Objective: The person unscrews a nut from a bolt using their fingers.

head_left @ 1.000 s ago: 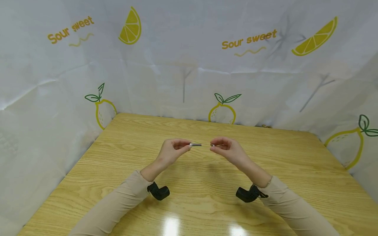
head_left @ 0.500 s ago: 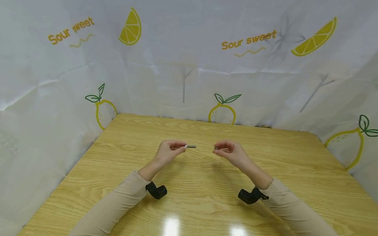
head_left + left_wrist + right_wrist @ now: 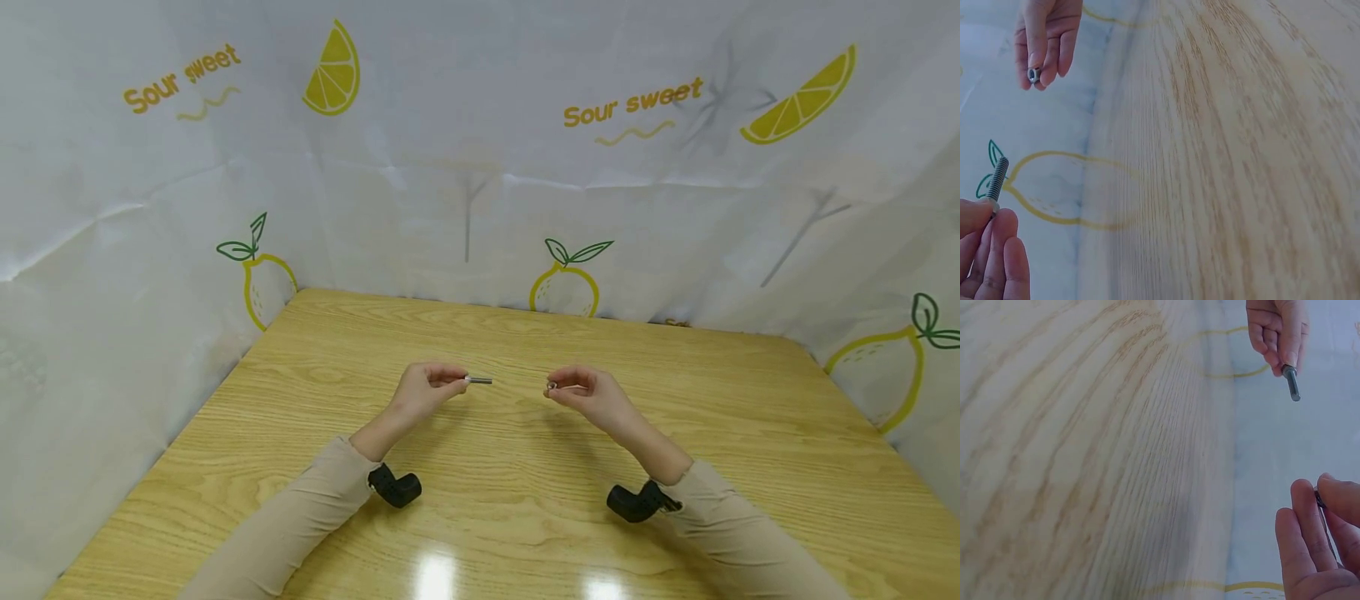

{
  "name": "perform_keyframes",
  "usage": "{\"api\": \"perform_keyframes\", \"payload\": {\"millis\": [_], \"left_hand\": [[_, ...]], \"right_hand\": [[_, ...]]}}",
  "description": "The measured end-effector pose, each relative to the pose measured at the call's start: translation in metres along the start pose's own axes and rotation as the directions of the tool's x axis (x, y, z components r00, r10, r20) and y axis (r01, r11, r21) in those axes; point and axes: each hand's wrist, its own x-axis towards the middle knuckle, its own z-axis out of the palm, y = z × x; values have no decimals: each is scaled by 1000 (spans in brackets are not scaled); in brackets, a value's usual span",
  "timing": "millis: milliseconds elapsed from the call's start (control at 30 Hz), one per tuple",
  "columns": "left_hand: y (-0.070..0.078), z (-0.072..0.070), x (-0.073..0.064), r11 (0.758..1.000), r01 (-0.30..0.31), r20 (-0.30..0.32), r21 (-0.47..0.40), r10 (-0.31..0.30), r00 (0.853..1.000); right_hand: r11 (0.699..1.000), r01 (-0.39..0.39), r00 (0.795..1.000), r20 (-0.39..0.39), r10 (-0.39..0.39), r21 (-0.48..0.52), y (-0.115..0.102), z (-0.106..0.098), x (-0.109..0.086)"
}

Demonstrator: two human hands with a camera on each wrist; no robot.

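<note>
My left hand (image 3: 422,396) pinches a silver bolt (image 3: 480,381) by its head, between thumb and fingertips. The threaded shank points right, toward the other hand; in the left wrist view the bolt (image 3: 999,181) shows its threads plainly. Across a gap, my right hand (image 3: 592,394) holds a small metal nut (image 3: 552,386) between thumb and fingers. The nut's hole shows in the left wrist view, where the nut (image 3: 1034,75) sits at the fingertips. Fingers mostly cover the nut (image 3: 1319,498) in the right wrist view. Both hands are above the table.
A wood-grain table (image 3: 510,500) spreads beneath both hands. White cloth (image 3: 420,217) printed with lemons hangs behind and at the sides. Each wrist carries a black camera mount, such as the left wrist camera (image 3: 397,489).
The hands have moved apart and slightly nearer the body, widening the gap between bolt and nut. In the right hand, the nut has turned so its hole shows more.
</note>
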Motion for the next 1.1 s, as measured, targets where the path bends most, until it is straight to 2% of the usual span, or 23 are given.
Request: {"api": "perform_keyframes", "payload": {"millis": [233,633,867,1100], "left_hand": [[-6,0,2,999,23,23,31,-23,999],[-11,1,6,996,41,29,79,-44,999],[-14,0,8,990,67,29,127,-71,997],[-16,1,8,987,74,41,143,-81,996]], "right_hand": [[1000,-4,1000,22,4,-28,6,0,1],[999,-44,994,105,42,12,20,-3,6],[993,-90,993,75,96,-82,22,-2,8],[985,-98,991,74,109,-144,23,-1,9]]}}
